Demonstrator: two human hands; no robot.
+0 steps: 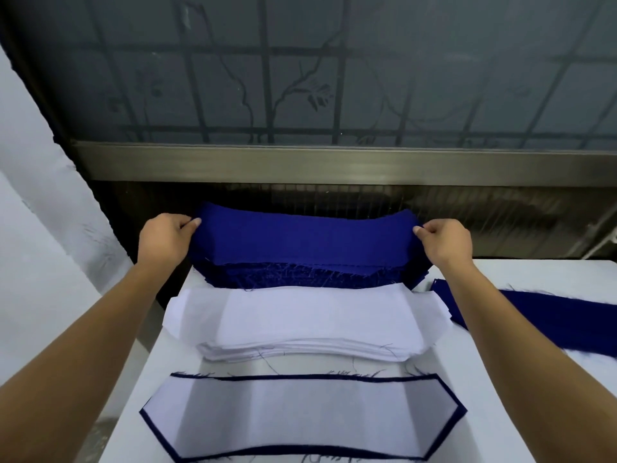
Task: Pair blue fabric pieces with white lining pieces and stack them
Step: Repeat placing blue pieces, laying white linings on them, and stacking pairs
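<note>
In the middle of the frame we hold the top dark blue fabric piece (pixel 300 240) by its two ends. Our left hand (pixel 167 240) pinches the left end between thumb and curled fingers, and our right hand (pixel 445 243) clamps the right end the same way. The piece sits over the stack of blue fabric pieces (pixel 300 279) at the far edge of the white table (pixel 534 412). Just below lies the stack of white lining pieces (pixel 307 322). At the bottom of the frame, a paired white-on-blue piece (pixel 300 419) lies flat. Loose blue fabric (pixel 551 319) lies at the right edge.
</note>
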